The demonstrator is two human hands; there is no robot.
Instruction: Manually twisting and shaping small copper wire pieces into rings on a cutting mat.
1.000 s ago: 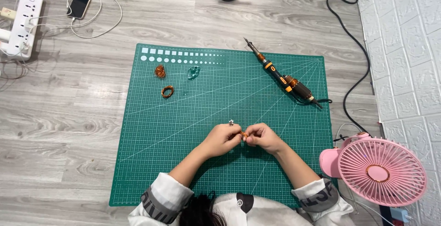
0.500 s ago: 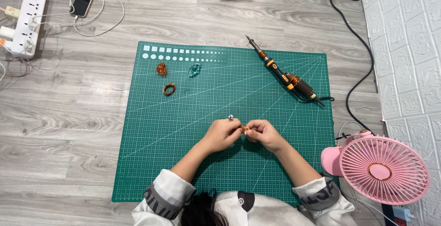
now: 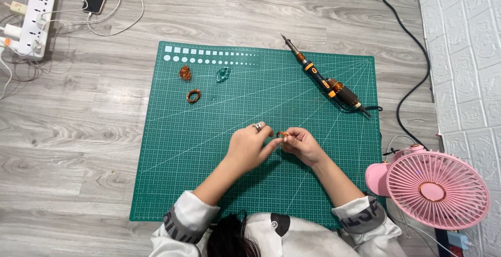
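A small copper wire piece is pinched between the left hand and right hand (fingertips closed on it) above the green cutting mat.

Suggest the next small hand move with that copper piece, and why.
Probably keep pinching and work the small copper wire piece further: both the left hand and right hand meet on it above the green cutting mat, while the soldering iron lies untouched.

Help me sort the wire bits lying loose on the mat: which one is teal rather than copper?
The small teal bundle, rightmost of the three under the mat's white shapes; the tangle and ring are copper.
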